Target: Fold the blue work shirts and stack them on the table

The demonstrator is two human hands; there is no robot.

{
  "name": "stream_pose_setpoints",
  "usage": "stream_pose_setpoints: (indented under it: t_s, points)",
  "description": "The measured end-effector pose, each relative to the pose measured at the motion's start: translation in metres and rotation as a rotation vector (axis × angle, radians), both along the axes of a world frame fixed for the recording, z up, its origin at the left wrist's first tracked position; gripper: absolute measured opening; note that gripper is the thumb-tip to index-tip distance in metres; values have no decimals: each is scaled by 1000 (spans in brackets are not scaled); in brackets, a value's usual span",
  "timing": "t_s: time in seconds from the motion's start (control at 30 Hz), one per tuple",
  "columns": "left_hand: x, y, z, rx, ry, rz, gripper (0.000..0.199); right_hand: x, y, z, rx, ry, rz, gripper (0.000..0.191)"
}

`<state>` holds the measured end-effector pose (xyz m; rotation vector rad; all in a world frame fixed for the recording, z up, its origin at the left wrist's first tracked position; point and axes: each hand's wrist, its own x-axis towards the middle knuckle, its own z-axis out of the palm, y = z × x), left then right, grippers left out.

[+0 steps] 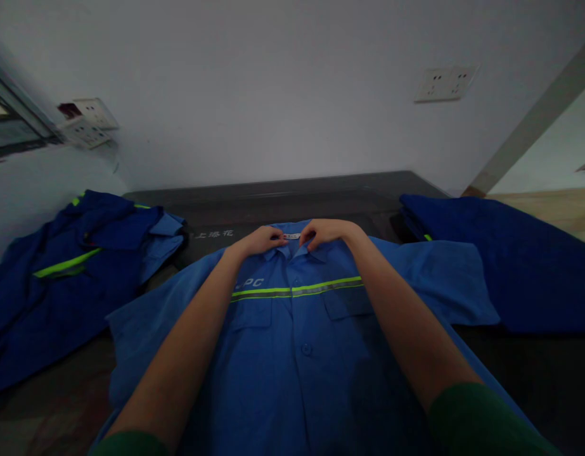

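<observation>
A blue short-sleeved work shirt [277, 342] lies front up and spread out, with a yellow-and-grey reflective stripe across its chest, two flap pockets and buttons down the front. My left hand [263, 240] is closed on the left side of its collar, fingers pinching the cloth. On the other side of the neck opening, my right hand [326, 233] pinches the right collar point. Between both hands a small white neck label [291, 236] shows. Each sleeve reaches out sideways, and my forearms cross over parts of the chest.
Dark blue garments [111, 272] with yellow stripes lie heaped at the left. A folded dark blue garment [525, 266] sits at the right. Beneath is a dark surface [282, 201] set against a white wall [254, 95] with power sockets [447, 83].
</observation>
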<state>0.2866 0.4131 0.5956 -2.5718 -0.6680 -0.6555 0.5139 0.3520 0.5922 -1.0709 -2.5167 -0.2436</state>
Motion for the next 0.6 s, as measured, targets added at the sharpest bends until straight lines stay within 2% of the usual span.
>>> stream_pose_setpoints:
  t_s: [0.1, 0.2, 0.3, 0.37, 0.47, 0.6]
  points:
    - [-5, -6, 2, -108, 60, -77, 23, -1, 2, 0, 1, -3, 4, 29]
    - [-10, -13, 5, -198, 156, -83, 40, -2, 3, 0, 4, -4, 7, 29]
    - [-12, -15, 5, -205, 202, -63, 48, -2, 3, -1, 12, -1, -11, 29]
    - [-10, -14, 4, -179, 210, -54, 45, -2, 3, -1, 15, 2, -22, 30]
    - [-7, -11, 2, -156, 173, -57, 29, -2, 1, -1, 11, 3, -21, 30]
    - [-7, -11, 1, -206, 89, -183, 22, -2, -2, -1, 30, 30, -1, 30]
